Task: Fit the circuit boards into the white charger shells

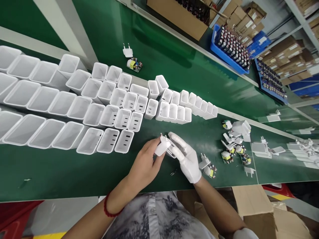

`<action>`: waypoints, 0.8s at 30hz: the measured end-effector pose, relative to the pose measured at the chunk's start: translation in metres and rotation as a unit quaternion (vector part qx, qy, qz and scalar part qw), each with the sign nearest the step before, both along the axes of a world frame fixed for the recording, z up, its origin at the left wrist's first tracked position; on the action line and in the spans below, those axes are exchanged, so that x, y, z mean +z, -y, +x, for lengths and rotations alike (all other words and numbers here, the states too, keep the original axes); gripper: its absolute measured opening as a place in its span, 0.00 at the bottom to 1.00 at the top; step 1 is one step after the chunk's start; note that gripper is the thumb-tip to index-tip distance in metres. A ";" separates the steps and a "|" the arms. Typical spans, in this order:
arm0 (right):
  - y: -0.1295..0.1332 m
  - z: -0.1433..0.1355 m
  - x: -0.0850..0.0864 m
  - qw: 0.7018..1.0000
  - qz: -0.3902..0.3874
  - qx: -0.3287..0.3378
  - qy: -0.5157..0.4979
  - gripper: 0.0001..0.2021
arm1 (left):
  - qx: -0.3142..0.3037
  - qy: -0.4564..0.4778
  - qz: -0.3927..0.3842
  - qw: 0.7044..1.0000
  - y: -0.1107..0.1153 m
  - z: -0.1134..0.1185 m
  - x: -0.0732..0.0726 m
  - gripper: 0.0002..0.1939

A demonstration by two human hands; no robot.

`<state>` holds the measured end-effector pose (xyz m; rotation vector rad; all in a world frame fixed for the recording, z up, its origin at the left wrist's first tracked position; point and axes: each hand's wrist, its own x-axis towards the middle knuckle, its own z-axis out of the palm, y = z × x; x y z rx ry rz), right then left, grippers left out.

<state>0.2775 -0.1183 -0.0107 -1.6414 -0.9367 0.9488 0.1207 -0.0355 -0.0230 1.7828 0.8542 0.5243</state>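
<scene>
My bare left hand (144,163) pinches a white plug cap (162,148) with two prongs, just in front of my body. My right hand (188,162), in a white glove, grips a white charger case (171,152) beside it. The cap and the case are very close; whether they touch I cannot tell. On the green bench to the right of my glove lie another white plug cap (204,161) and a circuit board (210,171) with yellow parts. A small dark two-pronged piece (173,172) rests below my hands.
Rows of upright white cases (68,134) fill the bench's left and centre. Farther back sit a plug cap (128,51) and circuit board (134,64). Boards and white parts (234,142) lie in a pile at right. Blue trays (228,54) and a cardboard box (179,18) stand beyond.
</scene>
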 end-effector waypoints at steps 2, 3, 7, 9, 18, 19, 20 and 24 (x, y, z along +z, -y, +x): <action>-0.010 -0.002 0.000 0.997 -0.020 0.005 -0.080 0.18 | -0.001 0.002 -0.017 1.000 -0.003 0.002 0.000 0.15; -0.014 -0.003 0.000 0.994 -0.022 0.009 -0.102 0.17 | -0.004 0.002 -0.025 1.000 -0.004 0.003 0.000 0.14; -0.020 0.000 -0.002 0.990 -0.026 0.019 -0.137 0.15 | -0.002 -0.001 -0.055 0.998 -0.007 0.004 0.001 0.13; -0.020 0.001 -0.004 0.991 -0.025 0.026 -0.129 0.14 | 0.005 -0.004 -0.059 0.998 -0.006 0.003 0.001 0.13; -0.015 0.024 -0.004 0.979 0.013 0.039 -0.200 0.25 | 0.008 -0.015 -0.029 0.999 -0.009 0.004 0.008 0.11; -0.011 0.027 -0.003 0.983 0.026 0.026 -0.183 0.24 | 0.008 -0.016 -0.025 1.000 -0.009 0.004 0.009 0.12; -0.008 0.029 -0.002 0.989 0.034 0.028 -0.141 0.24 | 0.008 -0.018 -0.019 1.000 -0.008 0.005 0.009 0.12; 0.001 0.026 0.000 0.974 0.030 0.153 0.167 0.27 | 0.015 -0.036 0.019 0.999 -0.002 0.014 0.012 0.14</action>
